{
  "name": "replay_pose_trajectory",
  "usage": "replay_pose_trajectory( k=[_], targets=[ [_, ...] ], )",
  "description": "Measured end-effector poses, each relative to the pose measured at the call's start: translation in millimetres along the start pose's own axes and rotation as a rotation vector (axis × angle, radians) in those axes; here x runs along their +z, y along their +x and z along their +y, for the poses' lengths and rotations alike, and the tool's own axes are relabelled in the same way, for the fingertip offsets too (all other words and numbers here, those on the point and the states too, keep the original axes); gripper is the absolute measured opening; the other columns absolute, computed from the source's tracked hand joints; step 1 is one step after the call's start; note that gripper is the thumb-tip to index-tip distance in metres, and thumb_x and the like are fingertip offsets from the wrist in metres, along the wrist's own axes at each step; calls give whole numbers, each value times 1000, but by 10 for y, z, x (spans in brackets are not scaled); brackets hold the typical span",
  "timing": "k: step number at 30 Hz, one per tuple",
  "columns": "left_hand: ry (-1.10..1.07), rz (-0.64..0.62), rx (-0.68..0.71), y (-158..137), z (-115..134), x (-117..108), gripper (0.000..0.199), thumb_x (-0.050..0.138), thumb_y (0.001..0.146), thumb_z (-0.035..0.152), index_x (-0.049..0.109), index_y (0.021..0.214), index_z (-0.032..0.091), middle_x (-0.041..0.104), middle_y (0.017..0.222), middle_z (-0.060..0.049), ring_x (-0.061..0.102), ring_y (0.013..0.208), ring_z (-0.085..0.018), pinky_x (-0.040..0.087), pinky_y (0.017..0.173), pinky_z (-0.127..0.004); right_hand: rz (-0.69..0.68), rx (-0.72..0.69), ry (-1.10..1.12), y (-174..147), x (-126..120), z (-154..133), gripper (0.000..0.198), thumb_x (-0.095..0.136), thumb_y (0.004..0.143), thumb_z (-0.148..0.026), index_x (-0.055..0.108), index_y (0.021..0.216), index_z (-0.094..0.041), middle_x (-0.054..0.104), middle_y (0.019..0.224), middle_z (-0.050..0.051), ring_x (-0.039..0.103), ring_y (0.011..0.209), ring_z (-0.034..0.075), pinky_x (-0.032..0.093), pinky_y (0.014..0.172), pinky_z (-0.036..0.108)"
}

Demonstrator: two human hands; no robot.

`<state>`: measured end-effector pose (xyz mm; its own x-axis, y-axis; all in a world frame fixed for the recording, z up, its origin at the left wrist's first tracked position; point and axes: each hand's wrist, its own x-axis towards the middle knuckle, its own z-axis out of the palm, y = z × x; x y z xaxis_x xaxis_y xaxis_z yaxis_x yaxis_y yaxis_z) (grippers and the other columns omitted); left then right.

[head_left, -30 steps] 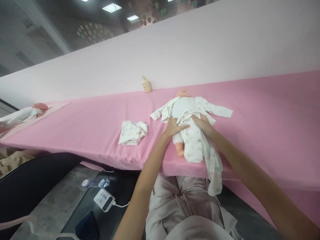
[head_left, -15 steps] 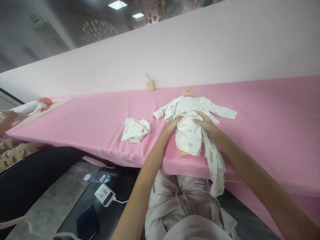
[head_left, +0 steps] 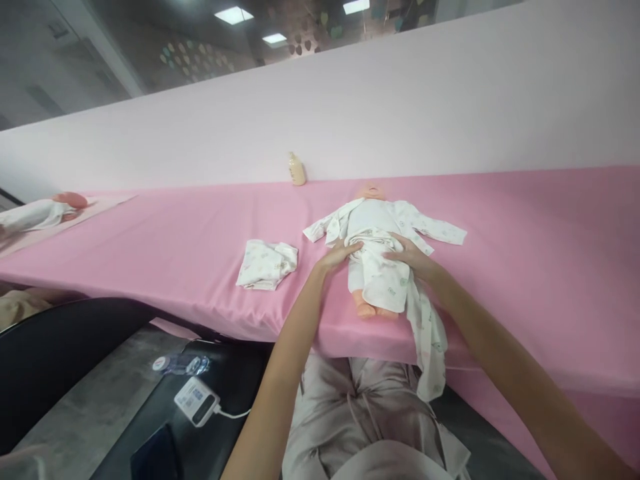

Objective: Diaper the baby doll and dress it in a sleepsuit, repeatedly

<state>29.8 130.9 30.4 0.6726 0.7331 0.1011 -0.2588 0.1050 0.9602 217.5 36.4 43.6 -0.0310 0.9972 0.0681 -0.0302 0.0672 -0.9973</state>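
On its back on the pink-covered table lies a baby doll (head_left: 371, 215), head toward the wall and bare feet toward me. A white printed baby jacket (head_left: 437, 230) is spread open at its sides, sleeves outward. Bunched over the doll's belly and legs are white printed baby pants (head_left: 385, 283); one leg hangs past the table's front edge. My left hand (head_left: 340, 255) is closed on the left of the gathered cloth, thumb on top. My right hand (head_left: 414, 257) grips the right side, its fingers partly under the fabric.
A folded printed cloth (head_left: 267, 265) lies left of the doll. A cream bottle (head_left: 297, 169) stands by the wall. Another doll (head_left: 37, 215) lies at the far left. On a black seat (head_left: 230, 373) are a plastic bottle (head_left: 180, 364), a white device (head_left: 197, 401) with a cable, and a dark phone (head_left: 156, 455).
The pants' lower flap has shifted right, baring more of the doll's leg and feet on the left. Both hands keep their hold. The view has shifted slightly.
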Motion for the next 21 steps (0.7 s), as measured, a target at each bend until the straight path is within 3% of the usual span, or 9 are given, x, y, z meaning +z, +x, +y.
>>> replay_pose_trajectory(
  k=[3,9,16,21],
  targets=[
    [-101,-35,28,18,-43,-15,47,75,67,26,61,111,17,66,112,-10,57,112,-24,38,104,-40,-74,5,14,-10,-30,2,76,80,56,-26,52,127,-25,61,121,4,56,112,25,47,95,38],
    [-13,105,41,44,-65,-37,46,75,66,24,63,110,19,65,111,-8,55,114,-23,38,104,-39,66,-1,-35,52,-7,62,66,76,61,-28,53,123,-26,56,128,4,53,117,25,45,98,39],
    [323,-70,-99,-48,77,-116,64,81,52,16,61,113,21,65,112,-8,54,113,-27,39,102,-42,181,-29,-71,127,5,137,60,73,66,-38,55,121,-23,56,128,6,52,118,23,38,104,41],
    [209,-20,-38,-32,10,-77,53,77,63,24,61,114,20,66,112,-10,55,113,-27,39,102,-41,180,-27,-68,69,55,65,56,71,69,-45,58,119,-23,60,123,6,54,115,23,41,101,40]
  ],
)
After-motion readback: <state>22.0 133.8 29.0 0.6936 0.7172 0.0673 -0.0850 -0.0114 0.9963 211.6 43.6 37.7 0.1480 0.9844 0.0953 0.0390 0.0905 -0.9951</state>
